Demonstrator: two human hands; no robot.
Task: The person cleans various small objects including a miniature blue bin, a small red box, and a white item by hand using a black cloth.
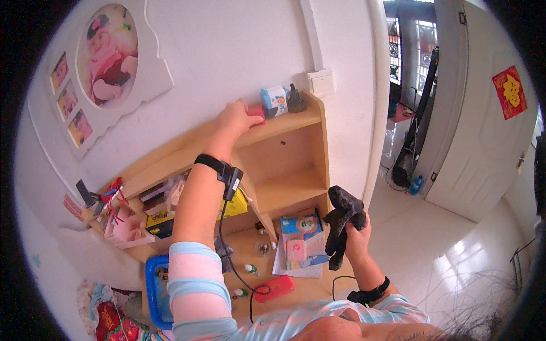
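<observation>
My left hand (239, 117) reaches to the top of the wooden shelf unit (294, 123), its fingers around a red object (257, 113). Just right of it stand a light blue packet (275, 101) and a small dark bottle-like object (295, 100). Lower right, my right hand (359, 238) holds a bundled black cloth item (344, 217), whose exact kind I cannot tell. Both wrists wear black straps, and a cable hangs from the left one.
Papers and booklets (305, 238), a red flat case (275, 289) and small green-and-white bottles (251, 268) lie on the desk. A blue plastic basin (153, 294) stands at the left. A white door (477, 140) is at the right, beside a doorway.
</observation>
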